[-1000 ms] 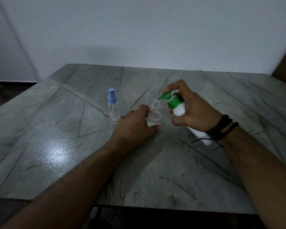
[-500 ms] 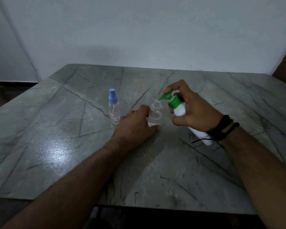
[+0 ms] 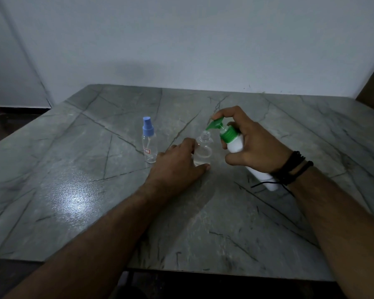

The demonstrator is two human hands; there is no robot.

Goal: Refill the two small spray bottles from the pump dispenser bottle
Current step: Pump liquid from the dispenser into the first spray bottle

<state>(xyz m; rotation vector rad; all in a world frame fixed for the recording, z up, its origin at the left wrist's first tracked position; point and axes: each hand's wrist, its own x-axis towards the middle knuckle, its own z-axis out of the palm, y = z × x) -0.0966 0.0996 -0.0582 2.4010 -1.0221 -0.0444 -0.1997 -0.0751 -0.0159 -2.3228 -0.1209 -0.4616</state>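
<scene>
Your right hand (image 3: 255,145) grips the tilted white pump bottle (image 3: 235,143), its green spout (image 3: 214,125) just above the uncapped clear bottle's (image 3: 202,151) mouth. Your left hand (image 3: 177,167) clasps that bottle's side.

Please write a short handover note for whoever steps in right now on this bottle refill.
Left hand grips the uncapped small bottle, upright on the table.
Right hand grips the tilted white pump bottle, forefinger on the green pump head, spout over the open neck.
Done: cap off; some clear liquid shows in the bottom.
Left: finish filling it and recap (its cap is not in view), then refill the blue-capped spray bottle, standing capped to the left.
</scene>
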